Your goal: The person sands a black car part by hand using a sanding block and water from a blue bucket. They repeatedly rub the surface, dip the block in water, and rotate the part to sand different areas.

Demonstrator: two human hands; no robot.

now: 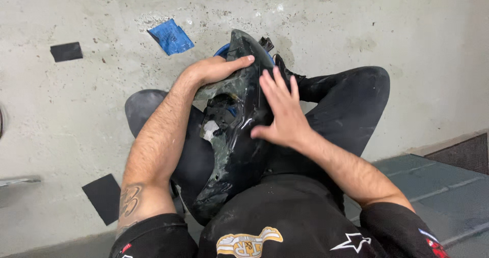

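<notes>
Glossy black curved plastic body panel looks stiff, light and slippery across the lap. The left hand curls its fingers over the upper rim, the soundest hold; the right hand lies flat, fingers spread.

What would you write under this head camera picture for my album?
Seated on a concrete floor, a person steadies a glossy black panel with the left hand and lays the right hand flat on it.
</notes>
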